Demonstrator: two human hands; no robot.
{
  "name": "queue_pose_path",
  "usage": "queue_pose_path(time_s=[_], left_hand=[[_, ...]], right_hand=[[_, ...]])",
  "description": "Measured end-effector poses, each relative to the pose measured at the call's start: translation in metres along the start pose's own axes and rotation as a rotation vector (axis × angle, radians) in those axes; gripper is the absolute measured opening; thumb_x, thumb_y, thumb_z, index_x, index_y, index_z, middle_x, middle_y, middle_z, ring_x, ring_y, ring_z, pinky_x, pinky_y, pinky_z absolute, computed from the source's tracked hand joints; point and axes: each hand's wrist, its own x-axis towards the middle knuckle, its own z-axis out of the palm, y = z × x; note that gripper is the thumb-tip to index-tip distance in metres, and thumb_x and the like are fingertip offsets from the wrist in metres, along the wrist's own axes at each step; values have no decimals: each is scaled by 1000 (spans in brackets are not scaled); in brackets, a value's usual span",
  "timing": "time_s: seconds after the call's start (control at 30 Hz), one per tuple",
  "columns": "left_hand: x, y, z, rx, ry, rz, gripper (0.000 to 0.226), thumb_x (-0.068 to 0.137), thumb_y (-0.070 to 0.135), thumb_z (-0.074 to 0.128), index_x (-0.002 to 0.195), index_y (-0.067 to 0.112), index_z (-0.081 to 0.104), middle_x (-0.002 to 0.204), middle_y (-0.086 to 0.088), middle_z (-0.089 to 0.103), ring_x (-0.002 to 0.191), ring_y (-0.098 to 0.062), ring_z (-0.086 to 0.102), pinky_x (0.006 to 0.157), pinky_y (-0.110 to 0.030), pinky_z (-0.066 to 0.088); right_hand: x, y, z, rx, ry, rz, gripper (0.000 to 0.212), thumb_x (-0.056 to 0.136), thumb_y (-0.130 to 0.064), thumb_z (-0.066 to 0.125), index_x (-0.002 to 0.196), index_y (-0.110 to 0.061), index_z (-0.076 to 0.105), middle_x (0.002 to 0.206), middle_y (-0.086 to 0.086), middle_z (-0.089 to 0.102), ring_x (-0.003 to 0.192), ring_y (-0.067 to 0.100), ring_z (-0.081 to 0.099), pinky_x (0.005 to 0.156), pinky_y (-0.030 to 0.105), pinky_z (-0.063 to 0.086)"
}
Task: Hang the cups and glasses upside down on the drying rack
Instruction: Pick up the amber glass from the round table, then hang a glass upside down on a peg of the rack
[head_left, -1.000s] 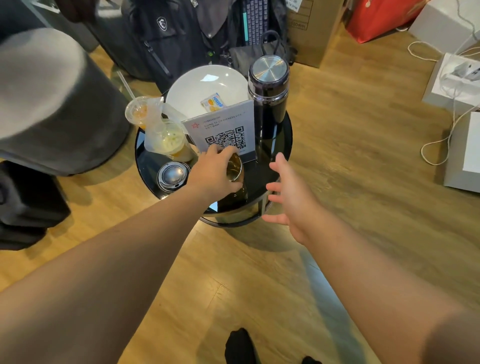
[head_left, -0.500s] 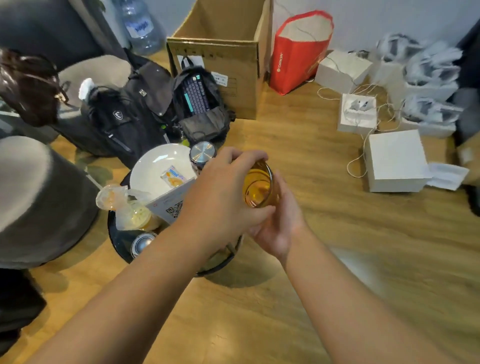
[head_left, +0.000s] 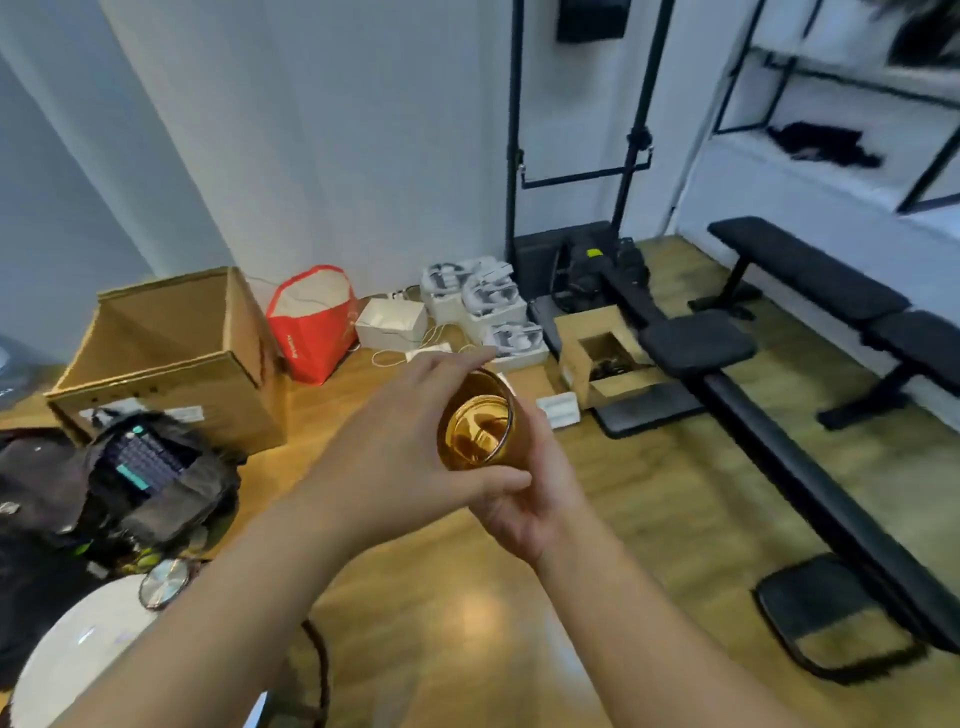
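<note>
An amber glass (head_left: 475, 423) is held up in front of me above the wooden floor, its mouth tilted toward me. My left hand (head_left: 400, 441) wraps around its left side, thumb under the rim. From below and on the right, my right hand (head_left: 530, 499) cups the base. Both hands touch the glass. No drying rack is in view.
A small round table with a white plate (head_left: 78, 654) and a flask lid (head_left: 163, 582) sits at lower left. Backpacks (head_left: 130, 483), a cardboard box (head_left: 171, 353), a red bag (head_left: 311, 322) and white boxes (head_left: 483, 306) line the wall. Black benches (head_left: 800, 364) stand at right.
My left hand lifted the glass off the round table and my right hand joined it underneath. My view swung up and right, away from the table toward the wall and benches.
</note>
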Motion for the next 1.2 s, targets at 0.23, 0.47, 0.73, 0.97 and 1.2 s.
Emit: queue_pose_path(time_s=[0.23, 0.47, 0.73, 0.97, 1.2], left_hand=[[106, 198, 21, -209, 14, 150, 71, 88, 88, 25, 148, 54, 41, 134, 27, 52, 110, 16, 50, 85, -20, 42], [176, 388, 122, -271, -41, 222, 46, 103, 68, 27, 131, 48, 57, 117, 33, 61, 112, 1, 57, 84, -23, 42], [245, 584, 252, -205, -192, 316, 46, 98, 61, 52, 138, 40, 58, 121, 23, 64, 112, -5, 62, 87, -28, 47], [338, 730, 360, -143, -233, 431, 50, 98, 53, 59, 145, 35, 55, 136, 8, 63, 117, -11, 61, 97, -38, 53], [457, 878, 469, -181, -250, 539, 39, 99, 52, 58, 133, 35, 63, 119, 14, 69, 106, -5, 64, 89, -33, 53]], right_hand=[[-184, -170, -49, 3, 236, -421, 51, 100, -51, 63, 131, -13, 73, 130, 22, 74, 117, 41, 73, 83, 48, 64], [-406, -324, -156, 101, 370, -728, 55, 97, -51, 70, 138, -16, 61, 123, 25, 76, 97, 42, 79, 74, 52, 65], [-587, -440, -266, 221, 466, -902, 50, 93, -47, 75, 130, -14, 67, 106, 22, 81, 93, 42, 80, 71, 50, 66], [-646, -548, -352, 314, 530, -973, 50, 93, -50, 75, 127, -14, 68, 101, 22, 82, 89, 41, 81, 70, 50, 66], [-697, -691, -450, 299, 673, -1075, 50, 92, -54, 73, 123, -15, 72, 102, 19, 83, 89, 38, 81, 65, 45, 66]])
